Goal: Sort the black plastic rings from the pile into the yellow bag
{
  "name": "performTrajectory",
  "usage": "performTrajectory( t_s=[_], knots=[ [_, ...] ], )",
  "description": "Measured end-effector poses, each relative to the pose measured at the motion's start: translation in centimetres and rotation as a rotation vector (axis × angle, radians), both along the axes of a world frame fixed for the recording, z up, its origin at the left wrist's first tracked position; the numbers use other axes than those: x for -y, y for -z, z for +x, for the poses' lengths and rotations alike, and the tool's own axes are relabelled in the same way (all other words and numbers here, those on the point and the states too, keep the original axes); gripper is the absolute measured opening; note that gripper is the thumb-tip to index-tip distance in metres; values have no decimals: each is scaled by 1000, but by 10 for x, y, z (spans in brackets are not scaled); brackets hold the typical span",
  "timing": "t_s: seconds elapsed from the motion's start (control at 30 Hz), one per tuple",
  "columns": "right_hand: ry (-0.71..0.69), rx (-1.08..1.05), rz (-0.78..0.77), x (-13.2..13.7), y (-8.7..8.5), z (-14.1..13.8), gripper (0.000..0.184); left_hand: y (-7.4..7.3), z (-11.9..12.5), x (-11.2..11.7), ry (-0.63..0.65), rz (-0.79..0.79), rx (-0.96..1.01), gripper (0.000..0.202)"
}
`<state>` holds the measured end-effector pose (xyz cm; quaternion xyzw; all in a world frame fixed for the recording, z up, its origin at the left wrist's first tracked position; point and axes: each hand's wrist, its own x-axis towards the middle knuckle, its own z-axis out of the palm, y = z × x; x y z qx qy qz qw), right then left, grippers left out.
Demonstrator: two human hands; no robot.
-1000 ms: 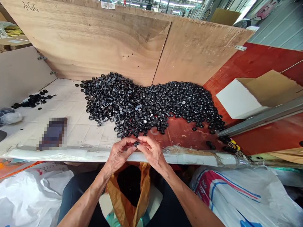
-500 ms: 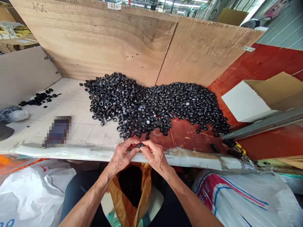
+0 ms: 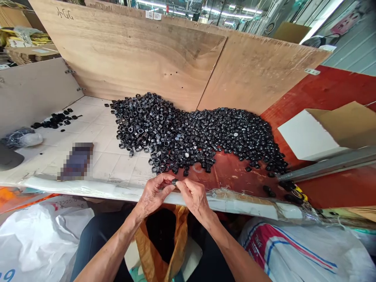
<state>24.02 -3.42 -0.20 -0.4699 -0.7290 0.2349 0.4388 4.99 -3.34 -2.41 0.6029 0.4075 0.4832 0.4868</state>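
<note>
Heaped parts (image 3: 235,129) and strip lights (image 3: 152,4) suggest a workshop.

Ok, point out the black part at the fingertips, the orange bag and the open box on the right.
Black part (image 3: 174,182): head view, its middle.
Orange bag (image 3: 181,231): head view, wall beside the opening.
Open box (image 3: 308,135): head view, white side.

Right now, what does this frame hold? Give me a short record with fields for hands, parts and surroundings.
Left hand: pinches a small black part
Right hand: holds the same part from the other side
Heap, left end: black rings
Heap, right end: small black pieces
Behind heap: wooden board
Below hands: open orange bag
Far right: open box, white outside
</note>
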Motion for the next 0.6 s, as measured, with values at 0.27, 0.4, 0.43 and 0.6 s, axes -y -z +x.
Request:
performTrajectory(
  t_s=[0.27,0.4,0.43,0.6],
  knots=[
    [-2,6,-65,4,-7,0,31,-1,0,1,-6,-1,22,24],
    [-43,-46,-99,6,-7,2,20,-4,0,2,12,-7,31,23],
    [-42,-44,-103,5,-8,2,21,-5,1,2,7,-8,32,23],
    [-47,-116,-125,1,-8,3,19,-6,0,2,25,-9,51,20]
  ],
)
